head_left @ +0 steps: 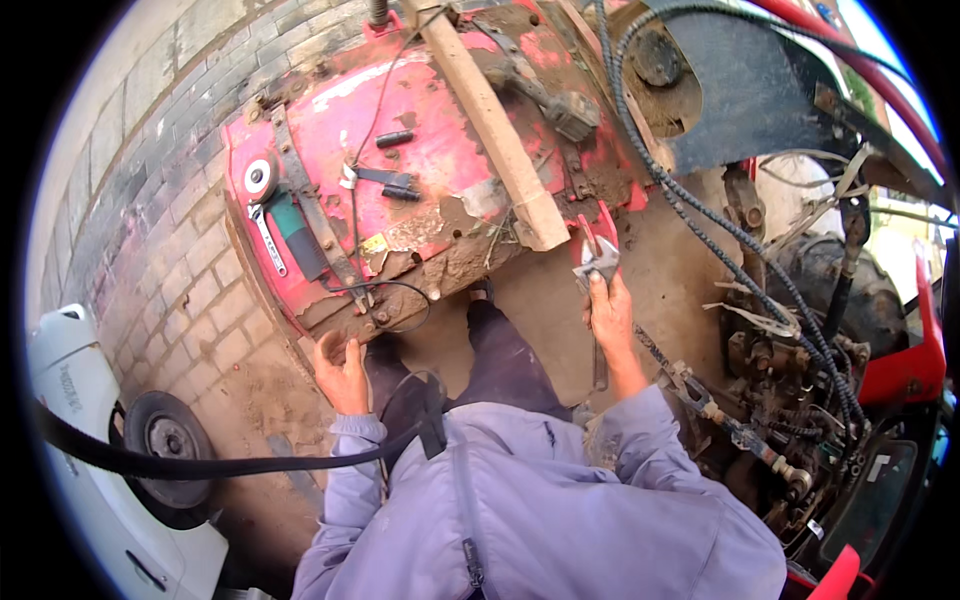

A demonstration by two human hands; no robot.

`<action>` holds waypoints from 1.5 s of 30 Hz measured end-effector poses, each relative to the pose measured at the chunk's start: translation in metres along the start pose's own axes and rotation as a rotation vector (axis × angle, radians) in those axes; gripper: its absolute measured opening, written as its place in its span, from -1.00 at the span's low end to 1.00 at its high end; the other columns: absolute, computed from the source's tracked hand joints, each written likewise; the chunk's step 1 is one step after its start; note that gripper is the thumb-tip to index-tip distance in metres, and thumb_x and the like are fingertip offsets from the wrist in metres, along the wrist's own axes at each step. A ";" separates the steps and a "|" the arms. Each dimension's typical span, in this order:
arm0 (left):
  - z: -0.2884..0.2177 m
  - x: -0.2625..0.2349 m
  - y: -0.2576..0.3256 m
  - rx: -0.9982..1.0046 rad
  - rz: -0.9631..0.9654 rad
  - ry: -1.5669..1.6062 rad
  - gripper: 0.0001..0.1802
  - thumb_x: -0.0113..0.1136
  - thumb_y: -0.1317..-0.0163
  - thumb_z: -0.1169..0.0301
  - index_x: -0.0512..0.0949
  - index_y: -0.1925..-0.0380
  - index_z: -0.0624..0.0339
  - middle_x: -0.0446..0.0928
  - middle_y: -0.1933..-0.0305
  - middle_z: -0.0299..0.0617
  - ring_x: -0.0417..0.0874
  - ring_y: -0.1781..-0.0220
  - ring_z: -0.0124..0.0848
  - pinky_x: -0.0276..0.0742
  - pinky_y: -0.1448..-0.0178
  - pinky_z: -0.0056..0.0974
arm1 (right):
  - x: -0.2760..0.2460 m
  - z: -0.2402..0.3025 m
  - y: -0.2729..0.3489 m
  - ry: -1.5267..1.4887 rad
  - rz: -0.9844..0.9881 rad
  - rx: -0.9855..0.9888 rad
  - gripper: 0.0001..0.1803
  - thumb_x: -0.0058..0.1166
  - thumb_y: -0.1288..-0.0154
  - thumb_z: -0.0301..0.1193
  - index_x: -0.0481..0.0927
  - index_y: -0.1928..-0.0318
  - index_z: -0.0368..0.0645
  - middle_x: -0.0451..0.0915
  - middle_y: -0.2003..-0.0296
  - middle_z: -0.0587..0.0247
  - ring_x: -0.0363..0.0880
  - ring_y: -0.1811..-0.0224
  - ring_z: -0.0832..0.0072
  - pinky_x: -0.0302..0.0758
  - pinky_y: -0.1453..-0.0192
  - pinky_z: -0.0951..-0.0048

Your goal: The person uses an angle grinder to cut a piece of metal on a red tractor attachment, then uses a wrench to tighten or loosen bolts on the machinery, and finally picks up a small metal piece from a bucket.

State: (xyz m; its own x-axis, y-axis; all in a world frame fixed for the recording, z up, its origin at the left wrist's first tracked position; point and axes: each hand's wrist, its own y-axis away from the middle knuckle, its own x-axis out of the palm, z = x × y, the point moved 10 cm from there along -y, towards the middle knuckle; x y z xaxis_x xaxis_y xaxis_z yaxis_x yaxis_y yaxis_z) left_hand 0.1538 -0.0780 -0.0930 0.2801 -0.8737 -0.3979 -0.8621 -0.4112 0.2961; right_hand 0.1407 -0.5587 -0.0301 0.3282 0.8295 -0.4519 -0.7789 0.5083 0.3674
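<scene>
- Lavender jacket (560,510) fills the lower middle of the view; its hem and the person's right shoulder are cut off by the bottom edge, and the legs below it show only as dark trousers (505,355).
- Black strap (200,465) crosses from the left rim to the chest; where it ends is hidden under the jacket.
- Left hand (342,372) sits at the lower edge of the red mudguard (420,150), fingers curled and touching the muddy rim beside a loop of thin black wire (395,300); whether it pinches anything I cannot tell.
- Right hand (610,312) is clenched around the handle of an adjustable wrench (598,258), whose head points up at the mudguard's lower right corner, just beside the end of a wooden bar (495,125).
- The wrench's handle is mostly hidden inside the fist; what its head meets is hard to make out against the red metal.
- The wooden bar lies slantwise across the mudguard, its top cut off by the upper edge.
- Near the mudguard's left edge lie a green-handled tool (298,235) and a small spanner (268,240).
- Black hoses (700,225) run down the right into a grimy engine (800,390), its parts blurred by dirt.
- A white vehicle with a wheel (165,435) is cut off at the lower left.
</scene>
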 end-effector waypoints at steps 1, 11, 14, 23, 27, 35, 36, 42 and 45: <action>-0.004 0.001 0.010 -0.012 -0.023 -0.033 -0.66 0.27 -0.20 0.48 0.50 0.03 0.36 0.58 0.09 -0.09 0.60 0.07 -0.35 0.50 -0.06 -0.30 | 0.000 -0.004 -0.008 0.044 0.027 0.018 -0.75 -0.05 -0.46 -0.26 0.49 0.09 -0.19 0.46 0.64 0.30 0.45 0.66 0.54 0.36 0.56 0.43; -0.038 0.103 0.072 0.007 0.124 0.008 -0.69 0.24 -0.21 0.54 0.49 0.04 0.36 0.59 0.11 -0.08 0.61 0.10 -0.37 0.54 -0.04 -0.30 | -0.015 -0.065 -0.085 0.538 0.068 -0.117 -0.68 -0.04 -0.38 -0.23 0.49 0.16 -0.28 0.60 0.29 -0.24 0.55 0.16 -0.21 0.44 0.09 -0.09; -0.048 0.114 0.072 0.040 0.172 -0.016 -0.69 0.22 -0.22 0.56 0.49 0.04 0.37 0.59 0.10 -0.08 0.60 0.10 -0.39 0.52 -0.04 -0.31 | -0.007 -0.070 -0.099 0.633 0.146 -0.107 -0.67 -0.03 -0.38 -0.21 0.47 0.16 -0.29 0.61 0.35 -0.24 0.59 0.23 -0.18 0.48 0.14 -0.12; -0.044 0.119 0.066 0.018 0.228 -0.134 -0.67 0.17 -0.19 0.59 0.48 0.01 0.38 0.60 0.08 -0.07 0.60 0.07 -0.39 0.50 -0.05 -0.33 | 0.012 -0.056 -0.114 0.699 0.291 -0.156 -0.68 -0.08 -0.41 -0.22 0.45 0.11 -0.26 0.63 0.43 -0.20 0.63 0.32 -0.13 0.56 0.22 -0.06; -0.036 0.128 0.068 -0.030 0.242 -0.126 -0.68 0.15 -0.20 0.60 0.49 0.02 0.37 0.60 0.08 -0.07 0.60 0.07 -0.39 0.50 -0.04 -0.32 | 0.026 -0.064 -0.117 0.758 0.288 -0.241 -0.69 -0.09 -0.41 -0.23 0.43 0.11 -0.27 0.63 0.43 -0.15 0.64 0.33 -0.08 0.57 0.24 -0.04; -0.033 0.137 0.077 -0.112 0.241 -0.092 -0.70 0.11 -0.22 0.59 0.50 0.02 0.37 0.61 0.11 -0.09 0.61 0.18 -0.43 0.53 0.06 -0.35 | 0.024 -0.056 -0.114 0.788 0.254 -0.226 -0.70 -0.07 -0.39 -0.22 0.41 0.16 -0.26 0.63 0.45 -0.12 0.64 0.36 -0.08 0.57 0.27 -0.05; -0.033 0.137 0.077 -0.124 0.237 -0.084 -0.70 0.11 -0.22 0.59 0.50 0.02 0.36 0.61 0.11 -0.09 0.61 0.19 -0.43 0.54 0.07 -0.36 | 0.024 -0.054 -0.115 0.793 0.258 -0.220 -0.70 -0.07 -0.39 -0.22 0.40 0.16 -0.26 0.62 0.46 -0.12 0.64 0.36 -0.09 0.57 0.27 -0.05; -0.023 0.138 0.074 -0.145 0.277 -0.071 -0.73 0.13 -0.20 0.60 0.53 0.07 0.37 0.62 0.13 -0.10 0.62 0.19 -0.44 0.54 0.05 -0.37 | 0.028 -0.047 -0.126 0.819 0.355 -0.229 -0.76 -0.08 -0.29 -0.39 0.50 0.22 -0.35 0.64 0.38 -0.21 0.65 0.30 -0.08 0.58 0.20 -0.02; -0.019 0.146 0.074 -0.167 0.315 -0.076 -0.74 0.15 -0.19 0.60 0.54 0.09 0.38 0.63 0.16 -0.10 0.63 0.18 -0.44 0.55 0.03 -0.37 | 0.028 -0.028 -0.136 0.872 0.473 -0.222 -0.76 -0.08 -0.19 -0.47 0.59 0.27 -0.39 0.64 0.32 -0.26 0.66 0.23 -0.07 0.59 0.13 0.02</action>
State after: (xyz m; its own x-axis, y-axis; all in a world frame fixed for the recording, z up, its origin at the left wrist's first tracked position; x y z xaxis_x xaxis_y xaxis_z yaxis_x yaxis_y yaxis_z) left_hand 0.1385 -0.2412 -0.1127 -0.0259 -0.9451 -0.3256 -0.8187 -0.1669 0.5494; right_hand 0.2405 -0.6106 -0.1157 -0.4741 0.4313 -0.7676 -0.8388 0.0436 0.5426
